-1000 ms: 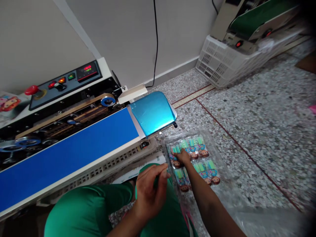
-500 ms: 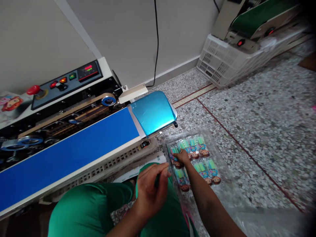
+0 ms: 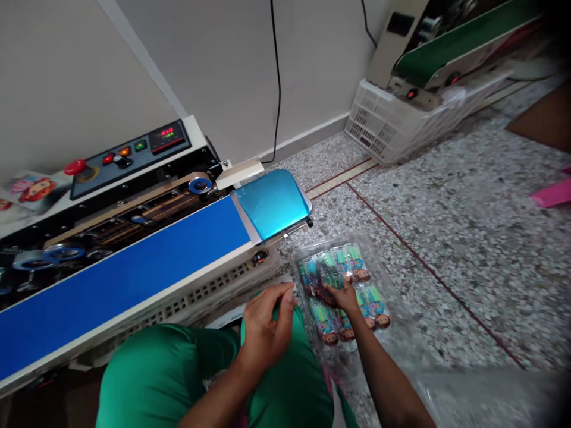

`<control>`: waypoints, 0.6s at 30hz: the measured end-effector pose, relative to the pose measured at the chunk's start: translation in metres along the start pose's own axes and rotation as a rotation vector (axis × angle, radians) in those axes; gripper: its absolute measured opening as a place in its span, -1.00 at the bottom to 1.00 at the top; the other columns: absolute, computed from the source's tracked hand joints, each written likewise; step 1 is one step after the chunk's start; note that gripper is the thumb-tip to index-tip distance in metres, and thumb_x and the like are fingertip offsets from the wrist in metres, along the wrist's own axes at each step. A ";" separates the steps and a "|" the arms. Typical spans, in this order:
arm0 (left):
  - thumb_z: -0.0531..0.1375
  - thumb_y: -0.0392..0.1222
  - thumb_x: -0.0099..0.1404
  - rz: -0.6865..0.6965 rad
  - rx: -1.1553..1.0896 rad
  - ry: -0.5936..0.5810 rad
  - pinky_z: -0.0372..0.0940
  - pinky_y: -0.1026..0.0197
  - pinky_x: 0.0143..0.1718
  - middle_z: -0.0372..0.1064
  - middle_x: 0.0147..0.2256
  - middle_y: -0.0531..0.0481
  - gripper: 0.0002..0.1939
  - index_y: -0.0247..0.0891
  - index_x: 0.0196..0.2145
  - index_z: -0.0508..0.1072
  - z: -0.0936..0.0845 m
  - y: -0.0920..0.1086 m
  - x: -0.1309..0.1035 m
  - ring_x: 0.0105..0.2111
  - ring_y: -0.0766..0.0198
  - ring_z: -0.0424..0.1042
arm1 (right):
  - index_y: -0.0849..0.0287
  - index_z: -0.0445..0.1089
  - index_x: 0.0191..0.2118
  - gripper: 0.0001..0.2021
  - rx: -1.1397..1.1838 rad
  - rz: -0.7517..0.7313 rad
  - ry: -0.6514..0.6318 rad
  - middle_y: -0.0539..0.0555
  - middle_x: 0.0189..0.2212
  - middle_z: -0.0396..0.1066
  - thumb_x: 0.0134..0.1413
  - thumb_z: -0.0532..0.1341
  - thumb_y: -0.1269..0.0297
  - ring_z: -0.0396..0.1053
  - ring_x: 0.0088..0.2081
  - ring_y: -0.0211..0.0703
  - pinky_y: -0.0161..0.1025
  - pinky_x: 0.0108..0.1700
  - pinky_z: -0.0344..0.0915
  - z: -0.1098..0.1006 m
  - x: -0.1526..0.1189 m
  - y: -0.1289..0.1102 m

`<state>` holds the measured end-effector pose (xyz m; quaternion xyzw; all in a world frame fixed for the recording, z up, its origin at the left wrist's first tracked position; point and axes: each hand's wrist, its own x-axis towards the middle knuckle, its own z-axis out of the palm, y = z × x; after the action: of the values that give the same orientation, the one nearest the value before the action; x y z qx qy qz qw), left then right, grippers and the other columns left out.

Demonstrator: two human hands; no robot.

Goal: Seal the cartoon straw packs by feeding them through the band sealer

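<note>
Above my lap, my left hand [image 3: 270, 324] is closed, thumb and fingertips pinched together; whatever it may hold is too small to make out. Over a clear plastic tray [image 3: 379, 261] on the floor, my right hand [image 3: 345, 296] grips a small clear packet [image 3: 329, 276] between thumb and fingers, slightly blurred. Rows of packets [image 3: 377, 297] with green tops and brown-haired doll faces lie in the tray. To the left runs a machine's blue conveyor belt [image 3: 134, 267], with a shiny blue plate [image 3: 274, 202] at its end.
The control panel [image 3: 129, 157] has a red knob and lit digits. A white crate [image 3: 379, 122] stands by the wall under a green-belted machine [image 3: 450, 44]. Black cables hang along the wall. Something pink [image 3: 553, 193] is at the right edge.
My right hand has moved slightly right and down, and a packet now shows in its grip. My left hand stays pinched. The whole view has shifted a little.
</note>
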<state>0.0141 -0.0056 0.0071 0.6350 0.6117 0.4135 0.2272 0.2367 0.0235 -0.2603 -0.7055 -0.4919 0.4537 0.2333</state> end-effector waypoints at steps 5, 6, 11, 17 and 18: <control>0.11 -0.26 0.28 -0.068 -0.029 -0.062 0.35 0.25 -0.29 0.49 -0.40 0.00 -0.85 -0.23 -0.21 0.45 0.000 -0.001 -0.001 -0.39 0.28 0.49 | 0.22 0.40 -0.18 -0.57 0.156 -0.078 0.051 0.15 -0.25 0.53 -0.18 0.29 0.05 0.47 -0.21 0.02 -0.05 -0.12 0.37 -0.031 -0.017 -0.032; 0.11 -0.24 0.29 -0.092 -0.035 -0.089 0.35 0.24 -0.27 0.49 -0.37 -0.01 -0.84 -0.23 -0.20 0.44 0.000 -0.002 0.000 -0.35 0.27 0.49 | 0.23 0.42 -0.19 -0.57 0.194 -0.096 0.053 0.15 -0.26 0.53 -0.19 0.31 0.05 0.48 -0.22 0.03 -0.03 -0.13 0.38 -0.038 -0.022 -0.041; 0.31 -0.05 0.07 -0.104 -0.084 -0.257 0.22 -0.05 0.06 0.24 0.11 -0.24 -0.30 -0.23 0.14 0.21 -0.005 -0.005 0.018 0.09 0.01 0.28 | 0.19 0.49 -0.24 -0.64 0.367 -0.186 -0.063 0.12 -0.31 0.55 -0.21 0.37 0.11 0.51 -0.29 0.03 -0.03 -0.19 0.45 -0.076 -0.067 -0.112; 0.45 -0.03 -0.23 0.086 -0.295 -0.466 0.02 -0.11 0.19 0.02 0.24 -0.31 0.20 -0.23 0.28 -0.07 -0.034 0.022 0.024 0.22 -0.14 0.04 | 0.14 0.55 -0.36 -0.78 0.519 -0.387 -0.262 0.08 -0.37 0.55 -0.24 0.41 0.22 0.51 -0.34 0.04 -0.02 -0.24 0.48 -0.092 -0.126 -0.199; 0.43 -0.06 -0.16 0.087 -0.327 -0.432 0.11 -0.07 0.15 0.14 0.18 -0.27 0.08 -0.22 0.25 0.01 -0.040 0.026 0.019 0.16 -0.09 0.16 | 0.13 0.55 -0.37 -0.80 0.516 -0.424 -0.274 0.07 -0.38 0.55 -0.23 0.41 0.23 0.51 -0.34 0.03 -0.03 -0.23 0.48 -0.088 -0.132 -0.208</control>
<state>-0.0046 -0.0003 0.0550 0.6892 0.4461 0.3710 0.4340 0.1992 -0.0010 -0.0030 -0.4384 -0.5232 0.5950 0.4244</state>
